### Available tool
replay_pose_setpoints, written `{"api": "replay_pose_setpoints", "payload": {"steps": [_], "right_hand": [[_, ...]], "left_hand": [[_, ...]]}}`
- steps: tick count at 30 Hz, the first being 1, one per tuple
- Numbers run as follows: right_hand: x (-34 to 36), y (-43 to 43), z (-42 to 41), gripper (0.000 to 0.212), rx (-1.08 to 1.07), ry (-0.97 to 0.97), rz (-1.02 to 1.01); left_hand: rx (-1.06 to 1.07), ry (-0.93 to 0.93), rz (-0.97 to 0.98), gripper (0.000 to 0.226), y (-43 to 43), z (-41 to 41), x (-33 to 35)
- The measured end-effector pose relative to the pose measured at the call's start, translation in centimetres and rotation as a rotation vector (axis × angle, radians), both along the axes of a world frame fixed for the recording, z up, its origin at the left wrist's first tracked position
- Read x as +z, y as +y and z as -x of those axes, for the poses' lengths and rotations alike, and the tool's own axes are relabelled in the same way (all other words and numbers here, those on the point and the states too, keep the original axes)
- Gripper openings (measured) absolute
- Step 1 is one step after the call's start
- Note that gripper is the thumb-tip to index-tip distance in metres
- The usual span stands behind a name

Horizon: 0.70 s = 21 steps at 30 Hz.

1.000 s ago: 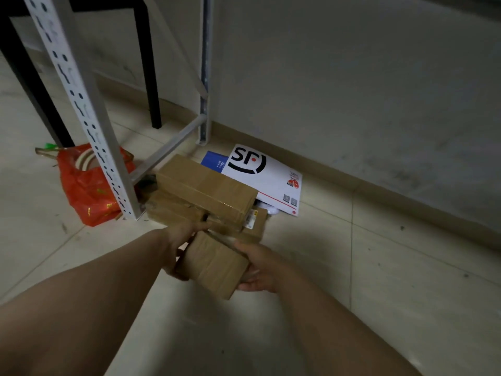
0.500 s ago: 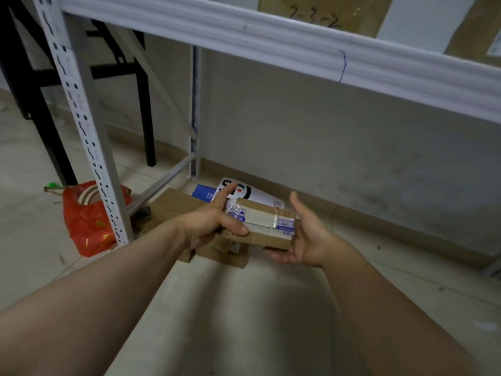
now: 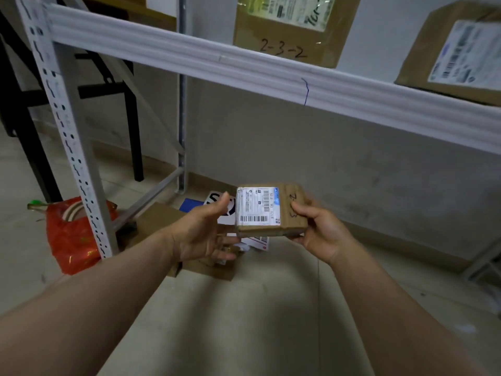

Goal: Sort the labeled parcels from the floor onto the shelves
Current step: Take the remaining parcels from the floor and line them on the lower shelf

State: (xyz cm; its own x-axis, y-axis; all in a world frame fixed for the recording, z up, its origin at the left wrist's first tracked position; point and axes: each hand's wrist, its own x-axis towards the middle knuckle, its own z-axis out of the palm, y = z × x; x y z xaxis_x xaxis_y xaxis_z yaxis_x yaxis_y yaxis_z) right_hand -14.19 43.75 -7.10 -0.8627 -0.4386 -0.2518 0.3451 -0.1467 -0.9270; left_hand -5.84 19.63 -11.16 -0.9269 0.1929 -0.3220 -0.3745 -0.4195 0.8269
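Evidently the small cardboard parcel (image 3: 271, 210) is held in the air, above the parcels left on the floor (image 3: 154, 221) and below the white shelf beam (image 3: 244, 63). It is pinched at its right end by the right grip (image 3: 322, 234), thumb on top and fingers underneath. The left grip (image 3: 200, 234) is spread, with the thumb raised just beside the parcel's left edge; contact there cannot be made out.

The parcel is judged light and stiff, since one end-pinch carries it level. Its tape may be slick, so opposite short edges or the underside are the better holds, with the label left uncovered.

A white shipping label (image 3: 256, 206) with a barcode is seen on top; its small print is too blurred to read. Marker digits are written on the bare cardboard beside it, a 2 and probably a 3, partly hidden by the thumb. On the shelf, "2-3-2" is handwritten on a larger box (image 3: 284, 48). A white envelope (image 3: 214, 199) with a black logo is mostly hidden.
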Motion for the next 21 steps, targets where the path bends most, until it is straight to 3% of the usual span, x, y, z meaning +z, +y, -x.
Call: {"api": "replay_pose_setpoints", "payload": {"steps": [3,7,10,15,19,21], "right_hand": [[-0.2,-0.2,0.3,0.083,-0.018,0.035,0.058],[-0.2,-0.4,0.5,0.088,0.028,0.118,0.100],[0.3,-1.0,0.1,0.080,0.011,0.160,0.107],[0.8,-1.3,-0.2,0.062,-0.012,0.036,0.277],[0.1,-1.9,-0.2,0.097,0.087,0.097,0.150],[0.1,-2.1,-0.1,0.102,0.080,0.139,0.131]], "left_hand": [[-0.001,0.011,-0.021,0.066,0.4,0.0,0.2],[-0.035,0.069,0.138,0.051,0.9,-0.1,0.7],[-0.082,0.100,0.199,0.062,0.7,0.1,0.4],[-0.127,0.116,0.018,0.077,0.3,0.2,-0.3],[-0.175,0.127,0.027,0.080,0.8,0.2,-0.1],[-0.183,0.112,0.047,0.074,1.2,0.1,0.0]]}}
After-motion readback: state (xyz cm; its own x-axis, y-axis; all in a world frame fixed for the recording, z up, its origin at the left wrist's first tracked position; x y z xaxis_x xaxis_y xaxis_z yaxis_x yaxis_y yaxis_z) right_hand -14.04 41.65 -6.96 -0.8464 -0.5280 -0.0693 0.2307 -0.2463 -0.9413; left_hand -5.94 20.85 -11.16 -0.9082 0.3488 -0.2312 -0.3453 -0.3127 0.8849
